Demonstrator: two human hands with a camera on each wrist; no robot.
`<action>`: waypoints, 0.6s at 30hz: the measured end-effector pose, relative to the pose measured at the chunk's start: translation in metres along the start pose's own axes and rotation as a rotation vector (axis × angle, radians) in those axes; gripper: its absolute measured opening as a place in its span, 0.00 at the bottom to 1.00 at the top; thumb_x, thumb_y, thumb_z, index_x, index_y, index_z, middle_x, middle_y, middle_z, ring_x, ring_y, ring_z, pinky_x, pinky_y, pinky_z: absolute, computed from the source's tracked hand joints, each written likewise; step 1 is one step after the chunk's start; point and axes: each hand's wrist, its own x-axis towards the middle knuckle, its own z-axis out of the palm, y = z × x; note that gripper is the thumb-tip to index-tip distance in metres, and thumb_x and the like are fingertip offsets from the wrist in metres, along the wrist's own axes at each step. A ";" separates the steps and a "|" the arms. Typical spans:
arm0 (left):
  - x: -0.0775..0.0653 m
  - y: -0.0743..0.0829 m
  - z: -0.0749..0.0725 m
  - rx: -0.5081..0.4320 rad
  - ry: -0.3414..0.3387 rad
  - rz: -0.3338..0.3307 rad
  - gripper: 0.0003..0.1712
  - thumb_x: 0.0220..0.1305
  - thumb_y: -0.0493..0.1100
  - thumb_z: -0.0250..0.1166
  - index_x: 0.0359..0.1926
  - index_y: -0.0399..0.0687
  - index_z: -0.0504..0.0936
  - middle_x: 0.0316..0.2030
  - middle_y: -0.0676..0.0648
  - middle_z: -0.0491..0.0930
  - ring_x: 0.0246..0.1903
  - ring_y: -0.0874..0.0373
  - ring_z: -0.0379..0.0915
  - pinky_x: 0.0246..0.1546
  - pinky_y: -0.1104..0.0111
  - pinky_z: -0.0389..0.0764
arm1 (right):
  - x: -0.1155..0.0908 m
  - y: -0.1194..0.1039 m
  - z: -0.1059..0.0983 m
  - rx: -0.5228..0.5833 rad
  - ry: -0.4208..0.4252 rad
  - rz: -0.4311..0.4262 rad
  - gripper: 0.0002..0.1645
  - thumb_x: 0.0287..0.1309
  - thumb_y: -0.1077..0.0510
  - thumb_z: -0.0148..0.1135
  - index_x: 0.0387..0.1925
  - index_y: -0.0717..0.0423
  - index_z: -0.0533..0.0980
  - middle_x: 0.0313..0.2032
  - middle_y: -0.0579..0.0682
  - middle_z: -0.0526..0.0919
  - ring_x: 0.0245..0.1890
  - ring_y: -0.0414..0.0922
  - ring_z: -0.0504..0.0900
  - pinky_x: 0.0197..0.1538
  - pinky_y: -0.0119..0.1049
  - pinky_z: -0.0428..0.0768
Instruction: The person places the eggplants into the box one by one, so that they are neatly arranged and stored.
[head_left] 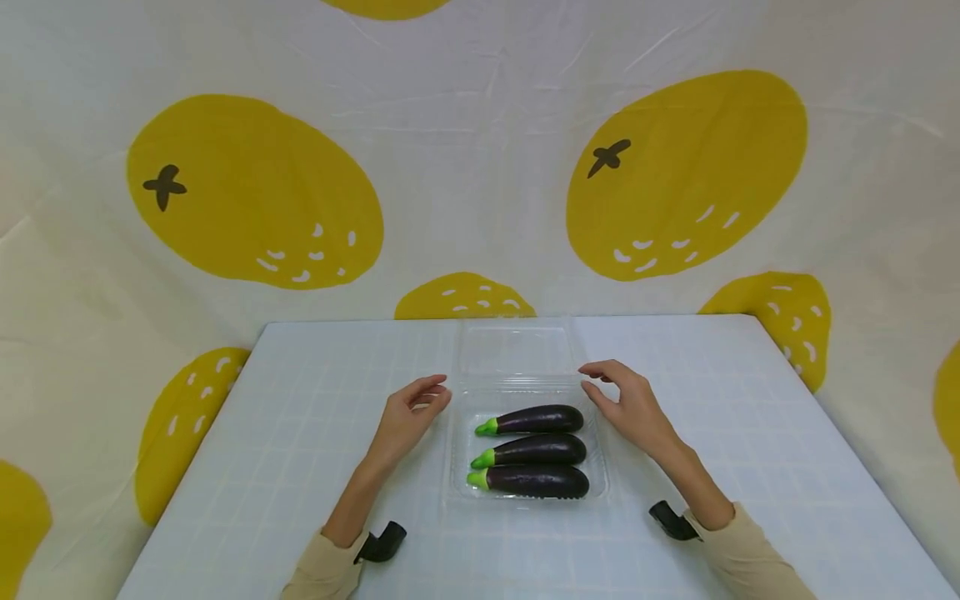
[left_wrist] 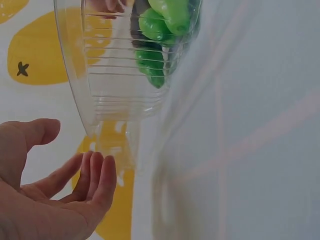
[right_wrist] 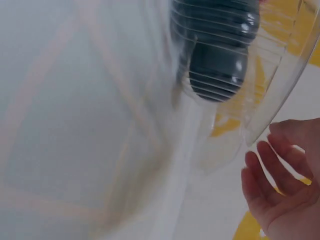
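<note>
Three dark purple eggplants with green stem ends lie side by side in a clear plastic container, stems toward the left. Its hinged lid is tipped back toward the far table edge. My left hand hovers by the back left corner, fingers loosely bent and nothing in them; the left wrist view has a gap between the fingers and the rim. At the back right corner is my right hand, thumb and fingers parted. Its thumb comes close to the rim in the right wrist view; contact is unclear.
A pale checked cloth covers the table. Behind it hangs a white curtain printed with large yellow fruit. Each wrist carries a black camera mount near the beige sleeve.
</note>
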 end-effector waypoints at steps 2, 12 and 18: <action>0.003 -0.001 0.001 -0.008 0.002 0.004 0.26 0.70 0.48 0.70 0.63 0.39 0.81 0.50 0.43 0.84 0.50 0.49 0.80 0.49 0.75 0.81 | 0.000 0.005 0.002 0.000 0.024 0.015 0.16 0.58 0.72 0.71 0.48 0.66 0.82 0.46 0.57 0.86 0.44 0.56 0.85 0.47 0.55 0.85; 0.019 -0.003 0.004 -0.028 0.024 -0.022 0.28 0.71 0.46 0.69 0.66 0.38 0.77 0.54 0.40 0.81 0.52 0.46 0.80 0.49 0.69 0.85 | 0.004 0.019 0.009 0.043 0.018 0.126 0.23 0.63 0.66 0.70 0.57 0.69 0.76 0.53 0.65 0.81 0.48 0.62 0.84 0.50 0.59 0.84; 0.029 -0.006 0.005 -0.081 0.005 -0.005 0.28 0.73 0.44 0.66 0.67 0.33 0.74 0.53 0.37 0.80 0.51 0.42 0.82 0.49 0.64 0.86 | 0.010 0.022 0.011 0.103 -0.046 0.262 0.27 0.69 0.61 0.65 0.63 0.73 0.71 0.58 0.70 0.77 0.51 0.65 0.83 0.55 0.60 0.81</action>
